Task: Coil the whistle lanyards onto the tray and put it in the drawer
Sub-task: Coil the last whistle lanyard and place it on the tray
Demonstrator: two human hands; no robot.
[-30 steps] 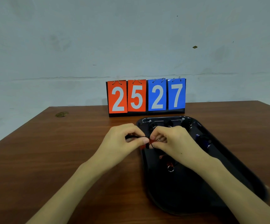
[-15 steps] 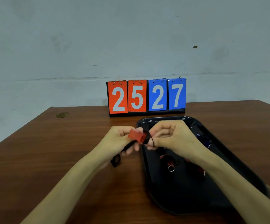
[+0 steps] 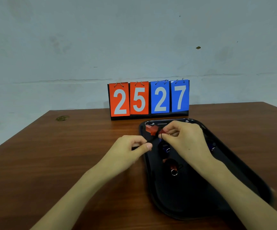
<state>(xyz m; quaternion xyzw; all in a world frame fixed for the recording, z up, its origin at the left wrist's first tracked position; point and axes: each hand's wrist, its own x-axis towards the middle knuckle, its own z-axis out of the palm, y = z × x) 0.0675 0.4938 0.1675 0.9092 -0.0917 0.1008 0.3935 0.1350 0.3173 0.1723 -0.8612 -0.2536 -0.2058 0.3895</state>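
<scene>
Two hands work over the far end of a black tray (image 3: 192, 201), which lies on a wooden table (image 3: 68, 163). The right hand (image 3: 185, 141) pinches one red whistle (image 3: 151, 129) by its near end between thumb and curled fingers, so the whistle sticks out to the left of the grip, lifted above the tray's far left corner. One black lanyard (image 3: 153, 139) runs from that grip down and left to the left hand (image 3: 129, 153), which pinches the cord between thumb and forefinger just outside the tray's left rim.

Three more whistles show on the tray. One blue whistle (image 3: 165, 147) lies just below the right hand's grip, and a second blue whistle (image 3: 211, 145) lies to the right of that hand near the right rim. A second red whistle (image 3: 172, 166) with a metal ring lies nearer the person. Their cords are too dark to make out.

Beyond the grip stands one flip scoreboard (image 3: 148, 100) with four cards: two red ones reading 2 and 5, two blue ones reading 2 and 7.
</scene>
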